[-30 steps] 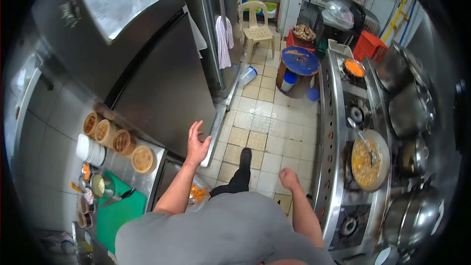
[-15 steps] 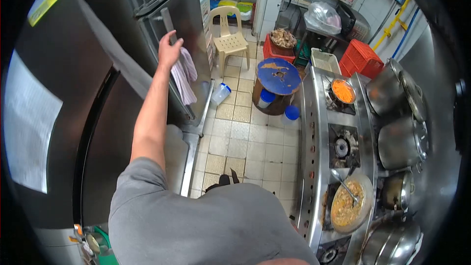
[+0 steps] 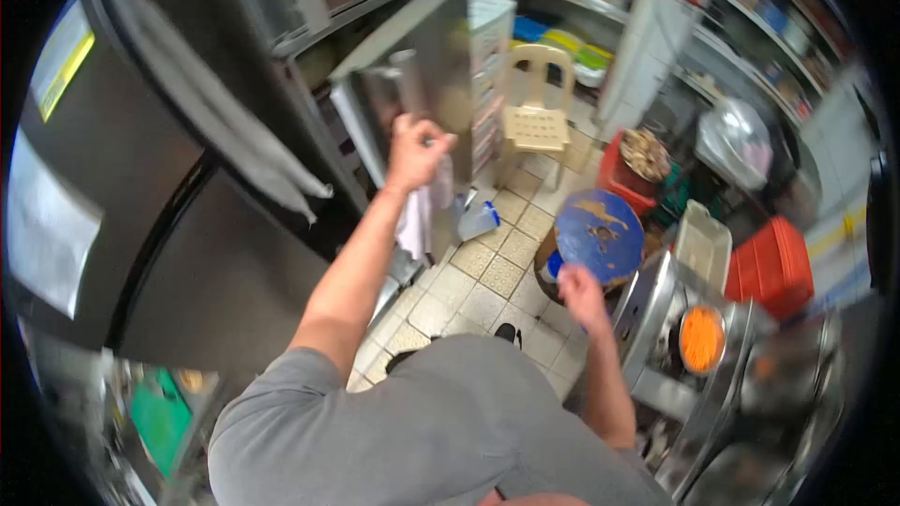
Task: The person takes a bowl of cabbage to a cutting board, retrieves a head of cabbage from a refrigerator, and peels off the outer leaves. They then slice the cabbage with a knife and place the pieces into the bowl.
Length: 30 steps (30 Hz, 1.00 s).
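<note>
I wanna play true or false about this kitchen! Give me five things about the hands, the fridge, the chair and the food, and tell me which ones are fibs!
1. The fridge door at the left hand is open. True.
2. Both hands are at the fridge door. False: the right hand is away from it, out toward the stove side.
3. The plastic chair is lying on its side. False: it stands upright on its legs.
4. Orange food is in a round pan on the stove. True.
5. The round top is all pink. False: it is blue with worn brownish patches.
</note>
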Tool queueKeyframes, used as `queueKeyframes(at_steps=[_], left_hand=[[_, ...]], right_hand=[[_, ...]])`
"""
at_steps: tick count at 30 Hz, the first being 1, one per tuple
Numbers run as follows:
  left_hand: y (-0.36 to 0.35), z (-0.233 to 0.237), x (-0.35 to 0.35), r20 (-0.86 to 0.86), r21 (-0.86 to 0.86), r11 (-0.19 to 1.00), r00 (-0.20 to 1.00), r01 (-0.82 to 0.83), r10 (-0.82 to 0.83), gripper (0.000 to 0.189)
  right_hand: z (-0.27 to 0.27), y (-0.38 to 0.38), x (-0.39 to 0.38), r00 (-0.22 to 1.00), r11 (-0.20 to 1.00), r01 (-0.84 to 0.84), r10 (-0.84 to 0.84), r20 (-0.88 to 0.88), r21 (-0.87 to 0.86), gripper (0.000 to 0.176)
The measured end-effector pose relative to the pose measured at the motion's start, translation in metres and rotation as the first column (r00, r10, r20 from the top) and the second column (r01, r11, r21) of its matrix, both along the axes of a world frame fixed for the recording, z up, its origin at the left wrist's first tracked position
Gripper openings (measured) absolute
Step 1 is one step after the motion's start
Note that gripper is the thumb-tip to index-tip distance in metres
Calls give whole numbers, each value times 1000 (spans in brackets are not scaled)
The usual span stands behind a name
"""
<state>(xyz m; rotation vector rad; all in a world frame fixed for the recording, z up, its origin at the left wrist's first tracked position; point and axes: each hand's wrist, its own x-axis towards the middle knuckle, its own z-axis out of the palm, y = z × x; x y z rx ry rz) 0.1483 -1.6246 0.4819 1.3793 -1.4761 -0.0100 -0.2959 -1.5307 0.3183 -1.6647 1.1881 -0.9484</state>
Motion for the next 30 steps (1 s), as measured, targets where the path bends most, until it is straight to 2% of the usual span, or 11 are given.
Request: queueKeyframes(at_steps=[7,11,13,14,16,18,19,21,23,26,30], left_hand=[[84,-129,-80,-138,375,803,884,464,-447,40],[205,-279,-40,-348,769,637,875,61,336,43],[351,-475,16,338,828,310,857,-467,390,42],[405,-437,11,446,892,-89,895,-443,12,43],[546,-454,-12,483,873,-151,863,-463,146,28],[595,-390,-63,232,965,-263,520,-14,822,31],[619,-377,-72,308,906,-411,826,-103,472,53],[649,-365,-98,180,921,-389,911,-24,370,52],[632,-324,-138,112,967,-195,411,167,905,49],[605,-365,-141,-209,977,160,516,138,831,43],[460,-338,-105,51,997,11,777,-75,628,58]], right_hand=[[172,-235,145,889,900,-359,411,204,-249,33],[123,-274,153,883,926,-305,363,298,-224,31],[91,-313,150,839,970,-121,214,500,-212,26],[71,-342,142,833,971,-112,209,513,-213,25],[48,-390,111,851,972,-99,193,488,-212,22],[41,-420,98,866,974,-97,184,464,-204,22],[44,-428,92,755,960,-193,278,594,-205,23],[53,-438,78,622,931,-299,357,697,-209,25],[63,-445,68,798,876,-203,407,445,-437,45],[66,-458,55,873,907,-204,340,351,-369,50],[69,-473,53,903,940,-83,212,374,-332,46]])
